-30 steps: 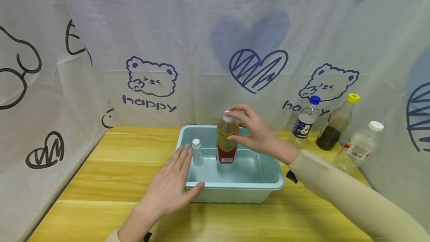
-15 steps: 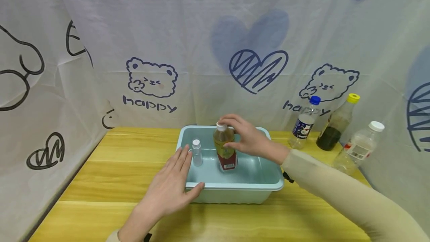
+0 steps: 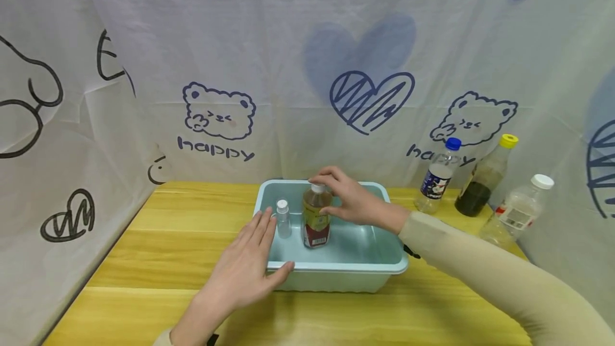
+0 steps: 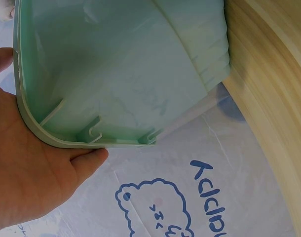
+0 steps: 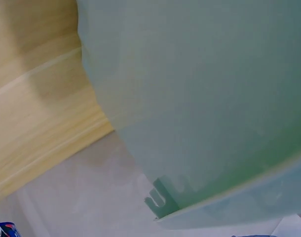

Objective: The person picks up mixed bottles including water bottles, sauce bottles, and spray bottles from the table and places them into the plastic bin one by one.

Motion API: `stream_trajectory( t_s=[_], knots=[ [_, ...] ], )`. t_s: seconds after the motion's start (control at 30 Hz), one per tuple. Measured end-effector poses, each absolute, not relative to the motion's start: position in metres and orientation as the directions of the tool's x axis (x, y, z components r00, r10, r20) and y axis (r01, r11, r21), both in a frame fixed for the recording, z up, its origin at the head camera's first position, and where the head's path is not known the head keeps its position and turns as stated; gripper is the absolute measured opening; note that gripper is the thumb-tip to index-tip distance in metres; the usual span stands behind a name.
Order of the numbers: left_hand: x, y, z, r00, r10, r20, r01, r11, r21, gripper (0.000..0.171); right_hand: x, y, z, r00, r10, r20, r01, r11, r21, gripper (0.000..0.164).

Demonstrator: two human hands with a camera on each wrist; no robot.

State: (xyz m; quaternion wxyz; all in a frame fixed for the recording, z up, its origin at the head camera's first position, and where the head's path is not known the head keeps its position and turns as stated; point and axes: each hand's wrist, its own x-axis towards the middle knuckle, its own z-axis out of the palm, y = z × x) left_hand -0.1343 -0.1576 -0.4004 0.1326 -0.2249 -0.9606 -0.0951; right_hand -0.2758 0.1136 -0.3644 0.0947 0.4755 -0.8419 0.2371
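Note:
My right hand (image 3: 357,202) holds a drink bottle (image 3: 316,220) from above, fingers over its white cap and thumb against its side. The bottle has a yellow and red label and stands about upright inside a light blue-green plastic basin (image 3: 343,267). To its left in the basin is a small clear bottle (image 3: 283,223) with a white cap. My left hand (image 3: 242,271) rests on the basin's front left corner, fingers straight along the rim. The left wrist view has this hand (image 4: 34,163) against the rim's underside corner. In the right wrist view, the basin wall (image 5: 200,98) hides the drink bottle.
On the right of the wooden table (image 3: 158,260) stand a blue-capped bottle (image 3: 434,183), a yellow-capped bottle (image 3: 475,196) of dark liquid and a clear white-capped bottle (image 3: 516,212). A printed cloth (image 3: 298,57) hangs behind the table.
My right hand has lowered the drink bottle and moved it slightly left in the basin, turning it from tilted to nearly upright. My left hand has stayed on the rim.

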Motion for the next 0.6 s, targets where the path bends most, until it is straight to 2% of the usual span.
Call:
stream_trajectory(
  t_s=[0.27,0.6],
  knots=[
    [-0.1342,-0.1568,-0.4003,-0.858,0.408,0.311,0.461,0.88,0.118,0.093,-0.2764,0.1154,-0.3665,-0.507,-0.793,0.338,-0.859,0.433,-0.273,0.07],
    [-0.1335,-0.1566,-0.4015,-0.859,0.404,0.314,0.459,0.88,0.124,0.092,-0.2764,0.1204,-0.3669,-0.464,-0.813,0.352,-0.884,0.401,-0.24,0.071]
  ],
)
